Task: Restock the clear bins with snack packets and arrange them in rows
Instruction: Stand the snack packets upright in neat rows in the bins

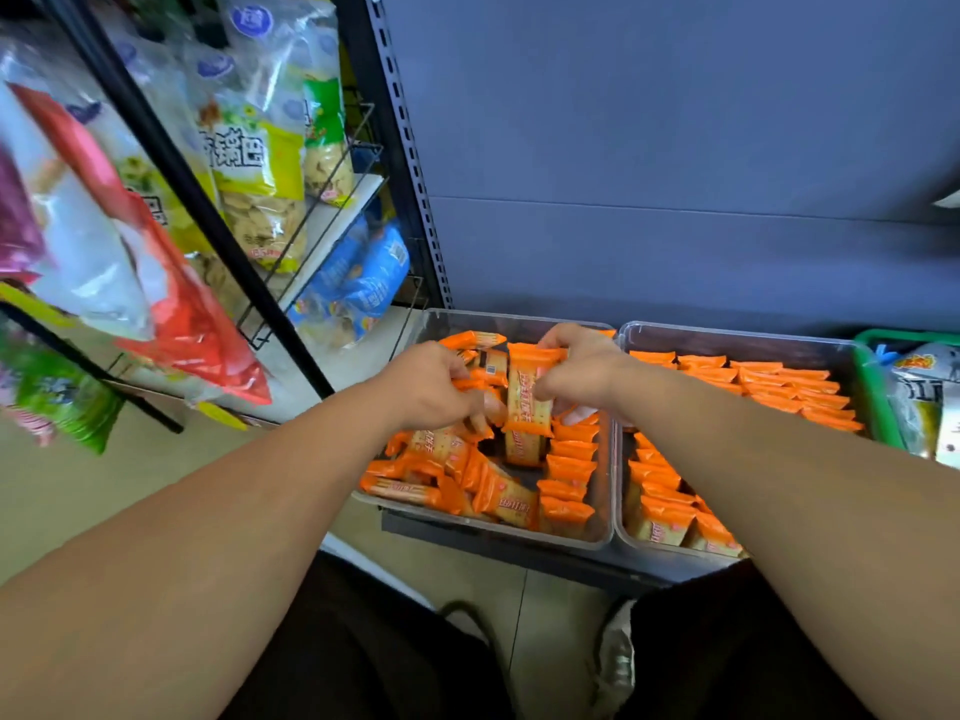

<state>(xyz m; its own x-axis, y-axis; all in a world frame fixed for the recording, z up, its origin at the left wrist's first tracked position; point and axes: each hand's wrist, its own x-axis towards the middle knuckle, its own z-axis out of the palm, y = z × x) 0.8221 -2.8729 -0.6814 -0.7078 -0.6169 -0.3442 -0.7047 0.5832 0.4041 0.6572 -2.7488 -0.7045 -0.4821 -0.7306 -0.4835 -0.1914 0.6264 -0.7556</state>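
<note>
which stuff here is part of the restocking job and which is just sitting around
In the job: left hand, right hand, the orange packets they grip, left clear bin, right clear bin.
Just there: hanging biscuit bags, blue bags, green basket.

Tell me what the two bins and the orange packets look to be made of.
Left bin and right bin: likely rigid clear plastic, glossy; their contents show through the walls. Orange packets: probably thin plastic film, shiny, with crimped ends.
</note>
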